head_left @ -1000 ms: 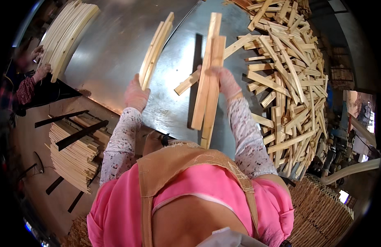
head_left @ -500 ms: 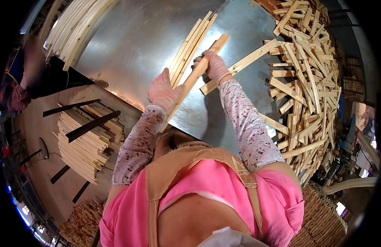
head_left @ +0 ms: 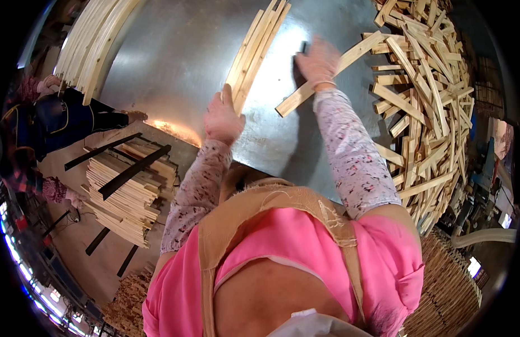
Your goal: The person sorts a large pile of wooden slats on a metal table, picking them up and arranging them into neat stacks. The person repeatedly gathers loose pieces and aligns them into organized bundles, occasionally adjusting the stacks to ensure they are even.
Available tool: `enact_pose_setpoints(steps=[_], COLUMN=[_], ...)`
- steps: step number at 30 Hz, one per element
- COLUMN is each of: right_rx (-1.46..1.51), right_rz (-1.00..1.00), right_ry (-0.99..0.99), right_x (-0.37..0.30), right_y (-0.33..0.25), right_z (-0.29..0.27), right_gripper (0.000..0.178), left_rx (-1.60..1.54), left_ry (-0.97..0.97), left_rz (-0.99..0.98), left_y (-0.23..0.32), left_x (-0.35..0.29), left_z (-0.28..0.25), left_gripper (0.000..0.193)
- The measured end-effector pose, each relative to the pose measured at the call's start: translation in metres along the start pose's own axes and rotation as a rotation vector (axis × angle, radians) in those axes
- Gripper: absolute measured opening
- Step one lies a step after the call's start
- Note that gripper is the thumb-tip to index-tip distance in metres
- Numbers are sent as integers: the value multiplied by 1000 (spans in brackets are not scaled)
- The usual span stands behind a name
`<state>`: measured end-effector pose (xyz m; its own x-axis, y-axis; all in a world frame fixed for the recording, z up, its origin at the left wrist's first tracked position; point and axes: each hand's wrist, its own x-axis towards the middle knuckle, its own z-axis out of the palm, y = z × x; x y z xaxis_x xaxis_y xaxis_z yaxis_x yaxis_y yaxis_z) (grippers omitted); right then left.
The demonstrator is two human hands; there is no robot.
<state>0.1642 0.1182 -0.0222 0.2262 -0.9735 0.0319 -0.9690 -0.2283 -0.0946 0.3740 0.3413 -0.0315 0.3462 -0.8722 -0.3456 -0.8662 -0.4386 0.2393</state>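
On the metal tabletop (head_left: 175,62), several pale wooden strips (head_left: 255,56) lie side by side, pointing away from me. My left hand (head_left: 223,119), in a thin pale glove, is closed about their near ends, one finger along the left side. To the right, my right hand (head_left: 320,60) is blurred by motion, its fingers stretched forward and apart with no strip seen in them. It passes over a single wooden strip (head_left: 296,100) that slants toward the right-hand pile. Whether the hand touches that strip I cannot tell.
A large jumbled heap of wooden pieces (head_left: 422,101) borders the table's right side. Long strips (head_left: 97,42) are stacked at the far left. A co-worker in dark clothes (head_left: 52,123) stands left, near a strip stack (head_left: 122,191) with dark bars (head_left: 135,171).
The strip that was in my right hand now lies with the group. My right hand has let go and moved right and away. A co-worker has come further into view at the left.
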Motion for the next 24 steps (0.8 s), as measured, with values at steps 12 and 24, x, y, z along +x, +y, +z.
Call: enact_pose_setpoints(steps=[12,24], right_rx=[1443,806], right_rz=[451,70], right_ry=[-64,-502], right_x=[-90,-73], right_y=[-39,-153], right_z=[48,38], right_gripper=[39,67], left_rx=[-2379,-1577], left_ry=[-817,-226], left_rz=[158,-169], left_y=[-37,-117], left_x=[12,35], left_z=[-5,5], left_gripper=[77,53])
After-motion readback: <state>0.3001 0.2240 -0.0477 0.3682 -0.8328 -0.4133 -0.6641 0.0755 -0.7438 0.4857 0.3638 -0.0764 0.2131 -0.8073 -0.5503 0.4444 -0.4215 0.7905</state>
